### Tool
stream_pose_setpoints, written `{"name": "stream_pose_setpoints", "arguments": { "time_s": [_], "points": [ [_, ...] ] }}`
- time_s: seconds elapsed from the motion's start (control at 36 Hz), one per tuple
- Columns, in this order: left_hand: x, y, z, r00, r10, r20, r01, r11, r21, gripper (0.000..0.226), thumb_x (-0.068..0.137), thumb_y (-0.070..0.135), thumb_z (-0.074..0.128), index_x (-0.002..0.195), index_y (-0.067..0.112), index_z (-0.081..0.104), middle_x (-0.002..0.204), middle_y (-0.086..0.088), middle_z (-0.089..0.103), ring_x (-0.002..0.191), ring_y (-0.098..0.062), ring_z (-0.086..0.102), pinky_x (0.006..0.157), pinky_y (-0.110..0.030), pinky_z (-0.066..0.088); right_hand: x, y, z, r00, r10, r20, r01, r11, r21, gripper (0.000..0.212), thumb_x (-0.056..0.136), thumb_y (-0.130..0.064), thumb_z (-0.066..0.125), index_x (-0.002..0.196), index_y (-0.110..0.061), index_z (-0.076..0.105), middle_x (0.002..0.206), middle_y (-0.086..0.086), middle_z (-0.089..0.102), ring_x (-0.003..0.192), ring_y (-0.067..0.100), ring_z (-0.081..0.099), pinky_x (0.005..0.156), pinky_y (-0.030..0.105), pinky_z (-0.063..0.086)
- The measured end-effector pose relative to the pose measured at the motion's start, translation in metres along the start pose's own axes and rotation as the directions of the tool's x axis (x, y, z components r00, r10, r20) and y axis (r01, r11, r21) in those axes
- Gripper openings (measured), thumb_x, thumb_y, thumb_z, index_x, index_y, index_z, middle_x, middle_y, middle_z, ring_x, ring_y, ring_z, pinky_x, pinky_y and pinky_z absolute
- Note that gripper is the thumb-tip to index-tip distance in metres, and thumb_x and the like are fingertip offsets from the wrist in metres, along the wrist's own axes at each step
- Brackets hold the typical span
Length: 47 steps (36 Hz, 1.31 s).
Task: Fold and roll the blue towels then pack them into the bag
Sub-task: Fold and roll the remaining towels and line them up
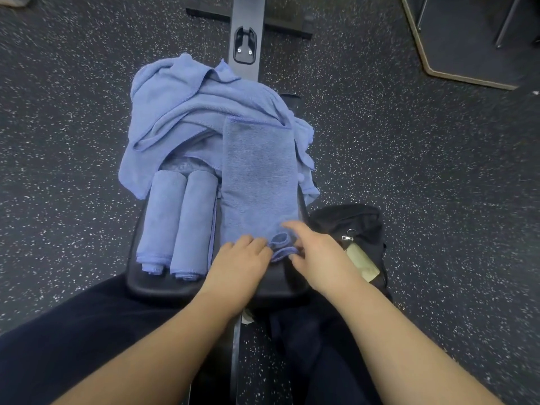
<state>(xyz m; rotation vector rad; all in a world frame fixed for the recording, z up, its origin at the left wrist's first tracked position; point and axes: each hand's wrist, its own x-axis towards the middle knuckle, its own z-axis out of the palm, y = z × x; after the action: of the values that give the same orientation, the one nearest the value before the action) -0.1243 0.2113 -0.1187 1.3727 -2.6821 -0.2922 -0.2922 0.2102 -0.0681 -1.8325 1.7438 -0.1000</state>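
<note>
While the speckled dark floor (73,118) fills most of the frame, a black padded bench (152,285) runs up the centre, its metal rail (247,21) carrying on toward the top edge. At upper right sits the corner of a dark mat with a tan border (455,74). Crowding the top half of the bench is a loose heap of blue towels (187,106), spilling over both sides and lying under the far end of the folded one. Just right of the bench, at centre right, the black bag (353,220) stands on the floor, zipper pull showing, something pale inside its mouth.

Left of centre, two rolled towels (178,223) lie side by side, touching, ends frayed-looking toward the viewer. Beside them the folded towel (260,171) lies flat as a long strip, its near edge curled into the start of a roll. The left hand (242,258) has its fingers bent onto that curl, pressing it. The right hand (318,252), blurred, is spread with fingers apart at the curl's right end; whether it grips, I cannot tell.
</note>
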Motion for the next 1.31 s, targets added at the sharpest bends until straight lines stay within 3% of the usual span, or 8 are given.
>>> {"name": "stream_pose_setpoints", "arguments": {
  "time_s": [0.14,0.42,0.53,0.64,0.75,0.83,0.97,1.31],
  "points": [
    [-0.004,-0.003,0.007,1.000,-0.020,-0.023,0.019,0.999,-0.025,0.011,0.071,0.018,0.062,0.080,0.014,0.066,0.087,-0.001,0.066,0.071,-0.025,0.061,0.047,-0.035,0.044,-0.006,0.005,0.002,0.996,0.046,0.078,-0.049,0.998,0.031,0.021,0.084,-0.016,0.063,0.104,-0.022,0.066,0.093,-0.003,0.068,0.090,0.017,0.060,0.075,0.027,0.044],
    [-0.014,0.000,0.010,0.999,0.009,-0.042,-0.011,0.999,-0.048,0.031,0.069,0.021,0.038,0.083,0.013,0.064,0.102,-0.006,0.066,0.075,-0.028,0.063,0.052,-0.035,0.050,-0.009,0.003,0.003,0.983,0.110,0.146,-0.093,0.989,-0.118,0.011,0.082,-0.025,0.065,0.089,-0.027,0.056,0.086,-0.007,0.058,0.087,0.019,0.055,0.068,0.030,0.043],
    [-0.020,0.002,0.014,0.996,0.086,-0.016,-0.086,0.996,0.003,0.024,0.068,0.020,0.058,0.091,0.016,0.056,0.103,-0.007,0.064,0.082,-0.029,0.062,0.054,-0.037,0.050,-0.011,0.001,0.003,0.965,0.125,0.231,-0.086,0.982,-0.171,0.013,0.082,-0.031,0.066,0.090,-0.022,0.063,0.090,0.000,0.063,0.090,0.021,0.058,0.073,0.032,0.048],
    [-0.017,0.004,0.015,0.999,0.050,0.002,-0.050,0.998,-0.039,0.076,0.045,0.013,0.090,0.109,0.017,0.048,0.092,-0.003,0.063,0.075,-0.025,0.063,0.055,-0.035,0.051,-0.010,0.001,0.005,0.958,0.125,0.257,-0.078,0.979,-0.186,0.021,0.081,-0.033,0.063,0.092,-0.015,0.067,0.093,0.004,0.059,0.093,0.024,0.057,0.077,0.034,0.049],
    [-0.016,-0.004,0.019,0.995,0.070,-0.072,-0.077,0.992,-0.099,0.051,0.049,0.004,0.085,0.089,0.011,0.055,0.079,-0.005,0.060,0.067,-0.026,0.060,0.052,-0.033,0.052,-0.009,0.005,0.009,0.958,0.122,0.260,-0.079,0.982,-0.169,0.023,0.081,-0.032,0.062,0.098,-0.018,0.065,0.099,-0.001,0.045,0.107,0.022,0.046,0.090,0.035,0.045],
    [-0.021,-0.009,0.019,0.994,0.079,-0.081,-0.089,0.988,-0.126,0.013,0.071,0.016,0.057,0.083,0.011,0.062,0.085,-0.006,0.060,0.074,-0.027,0.059,0.056,-0.035,0.051,-0.009,0.003,0.009,0.981,0.111,0.161,-0.083,0.981,-0.173,0.030,0.080,-0.048,0.066,0.098,-0.025,0.061,0.104,-0.005,0.041,0.106,0.016,0.034,0.095,0.031,0.038],
    [-0.021,-0.003,0.011,0.994,0.070,-0.078,-0.073,0.997,-0.035,0.019,0.074,0.025,0.044,0.078,0.018,0.061,0.077,-0.001,0.054,0.068,-0.024,0.053,0.054,-0.036,0.042,0.008,-0.007,0.008,0.975,0.103,-0.195,-0.079,0.989,0.127,0.019,0.089,-0.038,0.059,0.095,-0.020,0.060,0.097,-0.005,0.050,0.099,0.016,0.044,0.091,0.027,0.036],
    [-0.027,-0.006,0.020,0.992,0.101,-0.071,-0.105,0.993,-0.056,0.017,0.074,0.022,0.048,0.075,0.019,0.065,0.080,0.003,0.056,0.078,-0.020,0.043,0.063,-0.030,0.021,0.121,0.001,-0.022,0.925,0.273,-0.266,-0.124,0.876,0.467,0.039,0.095,-0.022,0.056,0.130,-0.007,0.046,0.117,-0.001,0.057,0.108,0.018,0.054,0.092,0.026,0.039]
  ]
}}
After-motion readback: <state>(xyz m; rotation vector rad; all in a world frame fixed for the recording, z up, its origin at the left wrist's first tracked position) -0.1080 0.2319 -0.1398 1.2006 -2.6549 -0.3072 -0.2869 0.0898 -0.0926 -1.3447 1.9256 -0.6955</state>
